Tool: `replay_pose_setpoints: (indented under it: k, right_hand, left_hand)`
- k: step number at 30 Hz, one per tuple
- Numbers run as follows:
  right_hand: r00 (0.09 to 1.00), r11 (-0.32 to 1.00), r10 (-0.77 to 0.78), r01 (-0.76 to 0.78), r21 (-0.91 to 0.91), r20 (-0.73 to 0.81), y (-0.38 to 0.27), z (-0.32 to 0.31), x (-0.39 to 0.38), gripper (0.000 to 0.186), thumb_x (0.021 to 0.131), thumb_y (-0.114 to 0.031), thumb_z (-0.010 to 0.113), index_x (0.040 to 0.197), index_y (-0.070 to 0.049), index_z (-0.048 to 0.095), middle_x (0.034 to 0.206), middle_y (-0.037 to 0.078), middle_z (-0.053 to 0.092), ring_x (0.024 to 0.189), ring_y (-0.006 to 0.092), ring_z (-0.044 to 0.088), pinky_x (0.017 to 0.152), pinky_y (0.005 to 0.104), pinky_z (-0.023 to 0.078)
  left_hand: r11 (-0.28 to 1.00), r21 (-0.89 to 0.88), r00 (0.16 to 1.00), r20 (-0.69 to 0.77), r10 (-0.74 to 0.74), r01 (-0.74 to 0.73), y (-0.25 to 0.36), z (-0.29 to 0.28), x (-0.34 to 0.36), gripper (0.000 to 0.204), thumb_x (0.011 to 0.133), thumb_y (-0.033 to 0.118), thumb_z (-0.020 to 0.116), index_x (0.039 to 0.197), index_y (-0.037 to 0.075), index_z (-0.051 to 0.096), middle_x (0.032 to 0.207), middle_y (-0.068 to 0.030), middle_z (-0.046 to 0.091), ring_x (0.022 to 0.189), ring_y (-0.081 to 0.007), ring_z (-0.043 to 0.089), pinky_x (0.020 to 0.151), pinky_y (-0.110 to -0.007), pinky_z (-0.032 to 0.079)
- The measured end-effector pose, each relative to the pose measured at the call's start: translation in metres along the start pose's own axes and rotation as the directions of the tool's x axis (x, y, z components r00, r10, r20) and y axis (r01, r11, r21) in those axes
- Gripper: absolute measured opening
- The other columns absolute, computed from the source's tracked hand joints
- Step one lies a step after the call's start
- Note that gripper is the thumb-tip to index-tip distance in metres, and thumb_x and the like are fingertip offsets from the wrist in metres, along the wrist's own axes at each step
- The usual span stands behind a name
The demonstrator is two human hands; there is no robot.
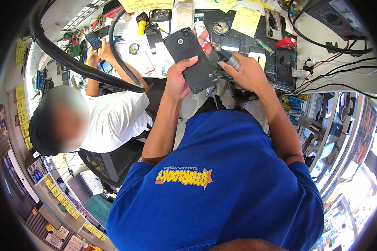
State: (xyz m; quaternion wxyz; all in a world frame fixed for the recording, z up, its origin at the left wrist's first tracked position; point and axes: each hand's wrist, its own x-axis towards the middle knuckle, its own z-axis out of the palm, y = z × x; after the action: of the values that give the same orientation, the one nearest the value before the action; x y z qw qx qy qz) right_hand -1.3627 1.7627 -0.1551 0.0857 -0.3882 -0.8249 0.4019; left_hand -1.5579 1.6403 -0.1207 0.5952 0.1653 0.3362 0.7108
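- Your left hand [179,83] has the black smartphone body [191,62], thumb pressed flat across its face and the other fingers wrapped behind, tips poking out past its right edge. Closed up about as far as the phone's thickness lets them.
- That phone is up in the air in front of you, over the near edge of the surface, with its top end leaning off to your left. There's a round camera ring near that top end.
- Your right hand [249,72] has its fingers curled around a grey cylindrical screwdriver-type tool [229,57]. Pretty snug grip, dark end aimed up and left, close to your left fingertips. Can't tell if it touches them.
- Under and past your hands there's a dark work mat [248,38] on the surface. Around it: a round tin [220,28], a white bottle [200,27] just beyond the phone, and a yellow paper sheet [246,21].
- Over on your right you've got a black handset [283,60] lying on the mat, with a small red thing [286,42] just above it. A multimeter [336,19] sits in the top right corner, cables near it.
- On your left, a co-worker in a white shirt [117,115] holds a dark device with a blue screen [93,40] in both hands. A thick black hose [71,65] arcs across that side.
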Motion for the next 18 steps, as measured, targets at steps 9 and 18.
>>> replay_pose_setpoints:
  k: [9,18]
  right_hand:
    - [0.993,0.998,0.028,-0.022,-0.053,0.115,-0.006,-0.011,0.003,0.065,0.095,-0.064,0.069,0.128,-0.007,0.074,0.091,0.025,0.077,0.091,0.0457,0.075,0.084,0.0532,0.058]
    - [0.993,0.998,0.039,-0.033,-0.055,0.11,-0.013,-0.006,0.005,0.073,0.096,-0.063,0.069,0.134,-0.001,0.071,0.094,0.027,0.077,0.095,0.0474,0.075,0.087,0.0534,0.059]
  left_hand:
    - [0.998,0.065,1.0,0.007,-0.003,0.003,0.006,0.006,-0.001,0.082,0.094,0.001,0.061,0.17,0.005,0.029,0.176,-0.0132,0.036,0.147,-0.0321,0.052,0.119,-0.041,0.048]
    - [0.998,0.055,1.0,0.022,0.003,-0.004,0.003,0.003,0.001,0.08,0.095,-0.001,0.059,0.169,0.004,0.029,0.173,-0.0146,0.039,0.153,-0.0314,0.046,0.127,-0.042,0.041]
